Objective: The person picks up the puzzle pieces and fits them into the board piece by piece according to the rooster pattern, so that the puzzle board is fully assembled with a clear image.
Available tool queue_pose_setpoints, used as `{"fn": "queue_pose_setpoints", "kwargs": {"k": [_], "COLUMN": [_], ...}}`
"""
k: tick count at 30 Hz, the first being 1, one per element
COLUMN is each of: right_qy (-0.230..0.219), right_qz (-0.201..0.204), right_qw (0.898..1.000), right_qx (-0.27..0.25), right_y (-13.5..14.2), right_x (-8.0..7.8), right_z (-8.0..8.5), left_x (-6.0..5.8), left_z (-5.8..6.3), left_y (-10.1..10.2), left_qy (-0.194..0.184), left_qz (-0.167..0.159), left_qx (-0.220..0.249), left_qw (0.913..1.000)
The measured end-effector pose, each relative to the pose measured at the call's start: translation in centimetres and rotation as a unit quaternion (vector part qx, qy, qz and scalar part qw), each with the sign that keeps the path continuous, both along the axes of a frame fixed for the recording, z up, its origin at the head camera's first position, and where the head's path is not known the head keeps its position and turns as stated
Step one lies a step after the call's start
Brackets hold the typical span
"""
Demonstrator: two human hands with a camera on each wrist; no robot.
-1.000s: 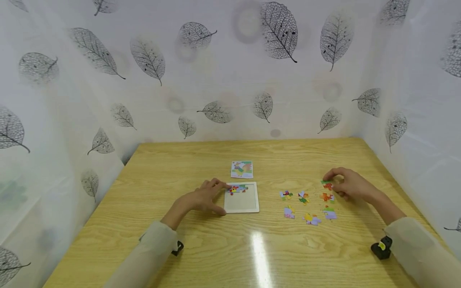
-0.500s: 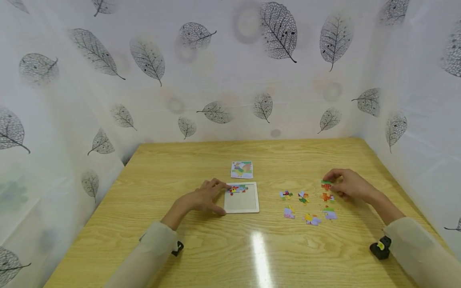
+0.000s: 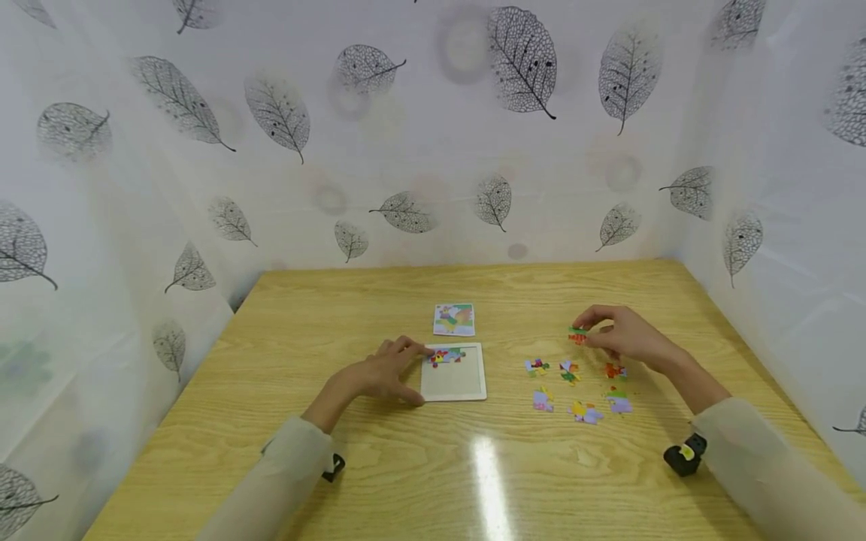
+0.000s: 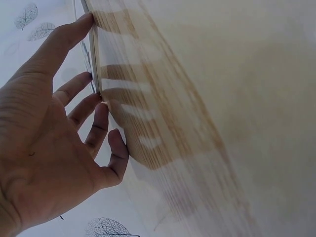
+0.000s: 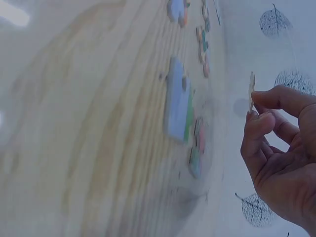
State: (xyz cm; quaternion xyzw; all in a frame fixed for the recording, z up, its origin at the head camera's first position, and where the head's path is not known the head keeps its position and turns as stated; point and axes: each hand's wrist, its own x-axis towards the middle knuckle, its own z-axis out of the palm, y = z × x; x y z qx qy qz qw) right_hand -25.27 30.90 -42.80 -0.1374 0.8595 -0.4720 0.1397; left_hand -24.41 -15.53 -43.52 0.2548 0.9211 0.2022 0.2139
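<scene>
In the head view my left hand [image 3: 382, 374] rests against the left side of a white puzzle tray [image 3: 452, 397], thumb at the near corner and index fingertip by the top row. Joined puzzle pieces [image 3: 448, 356] lie along the tray's top edge. My right hand [image 3: 625, 334] pinches a red and green puzzle piece [image 3: 577, 335] between thumb and fingers, raised off the table. The right wrist view shows that piece [image 5: 252, 91] edge-on at the fingertips. The left wrist view has my left hand [image 4: 59, 133] with its fingertips at the tray's edge [image 4: 94, 54].
Several loose puzzle pieces lie right of the tray, among them a lilac and green one [image 3: 619, 401] and a yellow one [image 3: 585, 412]. A picture card [image 3: 454, 319] lies behind the tray. Leaf-printed curtains [image 3: 419, 135] stand around the wooden table [image 3: 379, 481].
My right hand has lifted the red and green puzzle piece from the table's right side and carried it leftward. My left hand stays at the tray.
</scene>
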Motion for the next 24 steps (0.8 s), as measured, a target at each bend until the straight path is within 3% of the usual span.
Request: {"fn": "queue_pose_setpoints", "kwargs": {"k": [14, 24], "right_qy": [-0.006, -0.014], "right_qz": [0.049, 0.069], "right_qw": [0.998, 0.997], "right_qx": [-0.047, -0.042], "right_y": [-5.4, -9.1], "right_x": [-1.6, -1.9], "right_z": [0.9, 0.5], "left_x": [0.1, 0.1], "left_z": [0.0, 0.1], "left_y": [0.1, 0.1], "left_qy": [0.001, 0.004], "left_qz": [-0.002, 0.000], "left_qx": [-0.001, -0.016], "left_qw": [1.0000, 0.9999]}}
